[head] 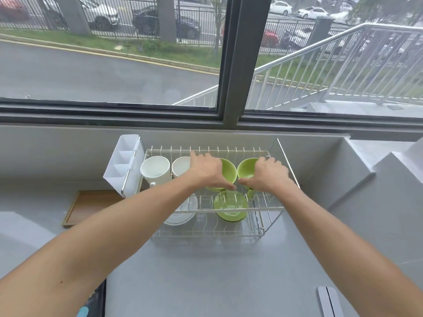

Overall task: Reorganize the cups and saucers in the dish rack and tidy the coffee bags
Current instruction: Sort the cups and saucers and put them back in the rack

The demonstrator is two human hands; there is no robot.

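A two-tier wire dish rack point(229, 149) stands on the grey counter under the window. On its upper tier sit two white cups point(154, 168) point(180, 166) at the left and two green cups to the right. My left hand point(206, 170) grips the left green cup point(229, 171). My right hand point(269, 175) grips the right green cup point(247, 168). On the lower tier lie a green saucer point(230, 205) and a white saucer point(180, 217), partly hidden by my left forearm.
A white cutlery holder point(121, 165) hangs on the rack's left side. A wooden tray point(88, 205) lies left of the rack. A dark bag edge point(91, 303) shows at the bottom left. A grey flat object point(329, 302) lies at the bottom right. A raised ledge point(366, 179) borders the right.
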